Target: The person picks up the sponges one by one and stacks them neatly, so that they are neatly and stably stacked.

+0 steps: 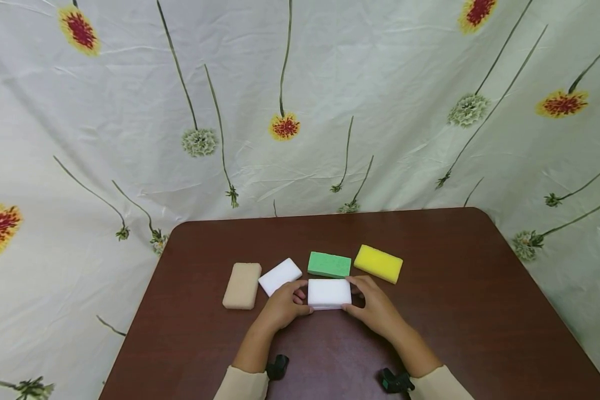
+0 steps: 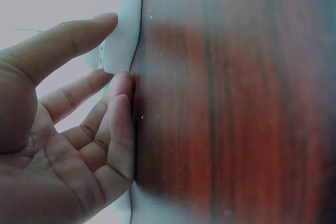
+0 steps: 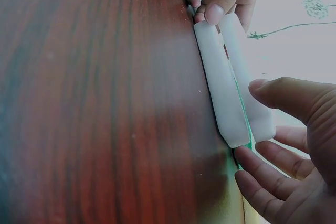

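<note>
Six sponge-like blocks are gathered at the middle of a dark reddish-brown surface [image 1: 485,311], two of them white and set one above the other right between a person's hands. The left hand [image 1: 284,305] has its thumb and fingers at the left end of the upper white block [image 1: 329,291], and the right hand [image 1: 375,308] has its own at the right end, so the block is pinched from both sides. It sits over the lower white block [image 3: 221,85], which rests flat on the surface; from the right wrist a narrow gap shows between the two, with a bit of green seen through it. Just behind the pair lies a green block [image 1: 329,265], and to its right a yellow block [image 1: 378,264] set at a slant. Near the left hand is a third white block [image 1: 280,276], angled, its near corner close to the fingers, and next to that stands a beige block [image 1: 242,286], lengthwise to the person. Both forearms come in from the near edge in cream sleeves [image 1: 241,383], with a small black device [image 1: 278,367] at each wrist. Behind the surface hangs a pale cloth [image 1: 380,72] printed with long-stemmed flowers.
</note>
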Demonstrator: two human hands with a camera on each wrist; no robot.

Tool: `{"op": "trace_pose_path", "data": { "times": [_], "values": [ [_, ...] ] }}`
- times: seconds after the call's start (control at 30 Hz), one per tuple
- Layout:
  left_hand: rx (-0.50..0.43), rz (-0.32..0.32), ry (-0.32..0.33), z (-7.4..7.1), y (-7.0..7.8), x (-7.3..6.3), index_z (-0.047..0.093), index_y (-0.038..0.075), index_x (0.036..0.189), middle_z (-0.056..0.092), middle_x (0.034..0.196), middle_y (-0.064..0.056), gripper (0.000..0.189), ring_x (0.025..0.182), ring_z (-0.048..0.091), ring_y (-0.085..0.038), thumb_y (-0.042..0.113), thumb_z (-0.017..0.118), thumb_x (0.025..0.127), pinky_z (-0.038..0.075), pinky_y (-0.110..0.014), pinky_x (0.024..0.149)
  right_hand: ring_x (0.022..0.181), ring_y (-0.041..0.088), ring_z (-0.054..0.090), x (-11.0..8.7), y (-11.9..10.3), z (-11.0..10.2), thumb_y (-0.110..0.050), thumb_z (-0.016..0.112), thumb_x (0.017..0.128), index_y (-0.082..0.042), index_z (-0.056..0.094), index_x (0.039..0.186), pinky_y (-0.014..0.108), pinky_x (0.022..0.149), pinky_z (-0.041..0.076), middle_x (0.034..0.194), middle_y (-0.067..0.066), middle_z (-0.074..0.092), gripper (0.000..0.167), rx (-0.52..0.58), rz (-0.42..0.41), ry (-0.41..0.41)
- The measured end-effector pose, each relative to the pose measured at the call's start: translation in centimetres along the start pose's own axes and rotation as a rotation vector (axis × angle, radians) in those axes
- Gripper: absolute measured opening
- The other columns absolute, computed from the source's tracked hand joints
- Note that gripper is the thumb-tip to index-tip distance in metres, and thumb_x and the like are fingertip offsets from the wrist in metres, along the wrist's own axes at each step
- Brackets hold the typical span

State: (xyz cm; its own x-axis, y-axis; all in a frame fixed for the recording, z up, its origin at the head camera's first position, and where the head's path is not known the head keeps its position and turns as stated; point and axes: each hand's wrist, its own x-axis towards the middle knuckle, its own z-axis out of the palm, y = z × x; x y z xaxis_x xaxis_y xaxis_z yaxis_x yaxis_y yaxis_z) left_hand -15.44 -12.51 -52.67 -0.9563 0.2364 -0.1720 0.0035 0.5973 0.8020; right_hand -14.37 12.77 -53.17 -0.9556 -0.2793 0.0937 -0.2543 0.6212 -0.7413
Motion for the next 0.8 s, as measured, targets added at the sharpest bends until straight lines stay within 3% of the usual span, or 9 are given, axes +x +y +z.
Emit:
{"op": "trace_pose_path", "data": {
  "times": [0.6, 0.8],
  "values": [
    [-0.014, -0.014, -0.014, 0.05, -0.06, 0.13, 0.059, 0.001, 0.137, 0.063, 0.1, -0.007, 0.068, 0.088, 0.059, -0.015, 0.012, 0.088, 0.077, 0.048, -0.031, 0.077, 0.11, 0.021, 0.065, 0.05, 0.29, -0.13, -0.014, 0.082, 0.085, -0.005, 0.056, 0.141, 0.039, 0.095, 0.055, 0.133, 0.008, 0.058, 0.063, 0.021, -0.03, -0.032],
    [-0.069, -0.014, -0.028, 0.01, -0.14, -0.18, 0.055, 0.004, 0.142, 0.062, 0.108, -0.008, 0.074, 0.093, 0.059, -0.017, 0.016, 0.088, 0.077, 0.049, -0.032, 0.082, 0.11, 0.021, 0.065, 0.09, 0.46, -0.19, -0.015, 0.082, 0.085, -0.007, 0.055, 0.143, 0.038, 0.095, 0.055, 0.134, 0.008, 0.058, 0.064, 0.021, -0.032, -0.045]
  ]
}}
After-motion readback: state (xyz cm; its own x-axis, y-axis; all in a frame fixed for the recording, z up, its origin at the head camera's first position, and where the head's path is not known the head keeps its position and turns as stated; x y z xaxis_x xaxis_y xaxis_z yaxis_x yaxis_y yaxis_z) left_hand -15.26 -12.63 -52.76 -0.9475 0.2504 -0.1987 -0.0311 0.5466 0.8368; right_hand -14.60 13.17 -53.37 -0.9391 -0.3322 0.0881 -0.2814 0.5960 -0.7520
